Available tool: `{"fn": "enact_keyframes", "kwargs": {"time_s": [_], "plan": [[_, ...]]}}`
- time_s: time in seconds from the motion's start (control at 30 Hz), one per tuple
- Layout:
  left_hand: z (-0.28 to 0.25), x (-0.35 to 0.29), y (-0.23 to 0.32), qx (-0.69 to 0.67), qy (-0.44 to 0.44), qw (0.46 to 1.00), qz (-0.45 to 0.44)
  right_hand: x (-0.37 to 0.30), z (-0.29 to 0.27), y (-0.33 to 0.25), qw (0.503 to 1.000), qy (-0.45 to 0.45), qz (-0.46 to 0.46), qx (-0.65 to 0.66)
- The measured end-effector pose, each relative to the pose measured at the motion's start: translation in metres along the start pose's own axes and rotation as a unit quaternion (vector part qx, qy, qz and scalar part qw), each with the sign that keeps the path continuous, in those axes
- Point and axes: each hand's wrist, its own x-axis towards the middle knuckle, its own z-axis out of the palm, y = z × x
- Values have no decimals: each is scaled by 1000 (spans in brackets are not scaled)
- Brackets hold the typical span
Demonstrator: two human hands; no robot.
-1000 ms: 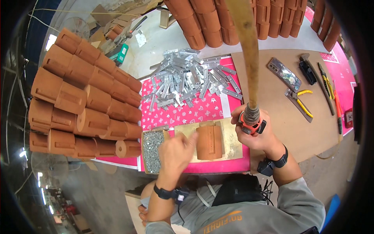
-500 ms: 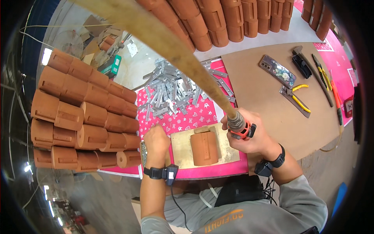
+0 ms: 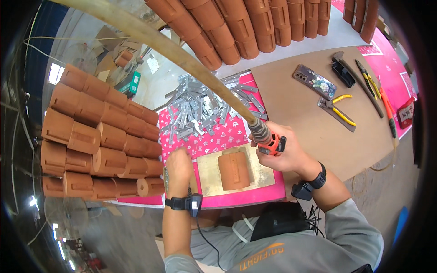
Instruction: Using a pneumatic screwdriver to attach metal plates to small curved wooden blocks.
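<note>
My right hand (image 3: 283, 148) is wrapped round a red and black air tool (image 3: 271, 144) with a metal fitting, from which a thick yellowish hose (image 3: 200, 75) runs up to the left. Just left of that hand, a terracotta-coloured cylinder (image 3: 234, 171) with a raised strip lies on a pale yellow board (image 3: 210, 175). My left hand (image 3: 179, 166) is closed beside a small container of tiny metal parts (image 3: 166, 178), which it partly hides. Whatever its fingers hold does not show. Beyond both hands, flat metal strips (image 3: 195, 107) lie heaped on a pink patterned cloth (image 3: 223, 139).
Stacked terracotta-coloured cylinders (image 3: 109, 136) rise at the left, with more rows (image 3: 255, 32) along the far side. On the brown board (image 3: 309, 136) at right lie a phone (image 3: 315, 82), yellow-handled pliers (image 3: 339, 112), a hammer (image 3: 362, 86) and other hand tools.
The whole view has shifted slightly. The hose has swung left and looks thinner. My right hand still grips the air tool, and my left hand stays closed by the small container.
</note>
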Motion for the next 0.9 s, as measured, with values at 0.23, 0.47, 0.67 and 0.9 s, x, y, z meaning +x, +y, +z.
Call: {"fn": "enact_keyframes", "kwargs": {"time_s": [0.23,0.47,0.67,0.9], "plan": [[-20,-5,37,-458,185,869,24,3,0,-1,1000,-3,-9,23],[-32,-5,89,-520,25,852,53,2,-1,0,1000,5,2,17],[-13,4,90,-509,-27,857,74,2,-3,-5,999,-28,29,-5],[-4,-4,85,-505,-97,853,88,0,-3,-2,999,-23,25,0]]}}
